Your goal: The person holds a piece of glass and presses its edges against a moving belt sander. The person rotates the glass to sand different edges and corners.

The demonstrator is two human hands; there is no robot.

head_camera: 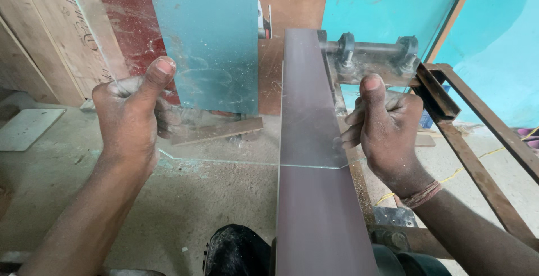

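A clear glass sheet (236, 141) is held flat across a long dark sanding belt (306, 113) that runs away from me. My left hand (132, 113) grips the sheet's left edge, thumb up on top. My right hand (387, 127) grips the right edge beside the belt, thumb raised, a thread band on the wrist. The sheet's near edge crosses the belt at about mid-length and has clipped corners. Both hands are dusty.
The belt rides on a rusty metal frame (477, 163) with a roller and bearing blocks (373, 48) at the far end. Another glass pane (205, 40) leans upright on wooden boards behind. Below are a dusty concrete floor (168, 208), a wood strip, a yellow cable and a motor.
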